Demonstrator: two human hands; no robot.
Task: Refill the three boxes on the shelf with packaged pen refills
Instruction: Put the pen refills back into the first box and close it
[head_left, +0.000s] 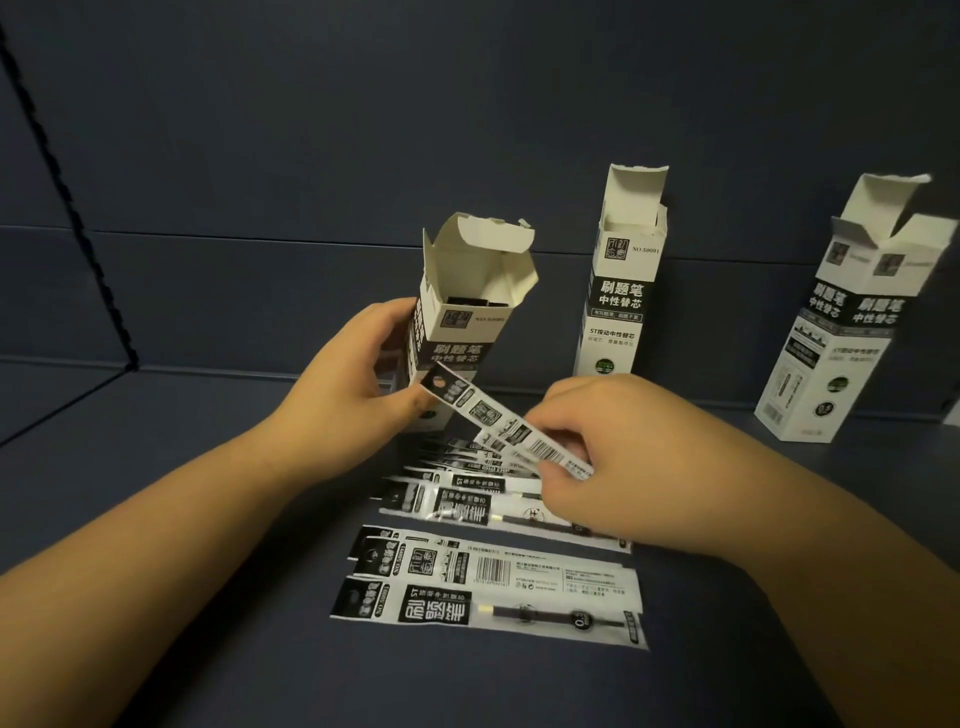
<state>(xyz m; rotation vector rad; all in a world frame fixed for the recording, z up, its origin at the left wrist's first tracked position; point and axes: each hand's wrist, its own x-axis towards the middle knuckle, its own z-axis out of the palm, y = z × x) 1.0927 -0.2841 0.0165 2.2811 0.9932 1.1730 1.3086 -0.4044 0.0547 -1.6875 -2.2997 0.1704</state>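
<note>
The left hand (358, 364) grips the left box (457, 322) by its side and holds it tilted, its top flaps open and some dark packs visible inside, while the right hand (613, 441) pinches one refill pack (498, 421) between thumb and fingers, the pack's far end touching the front of that box, just beside the left fingertips. More refill packs (493, 587) lie in a loose row on the dark shelf (182, 467) under the hands. The middle box (623, 280) and the right box (852, 322) stand open against the back wall (311, 130), the right one leaning.
</note>
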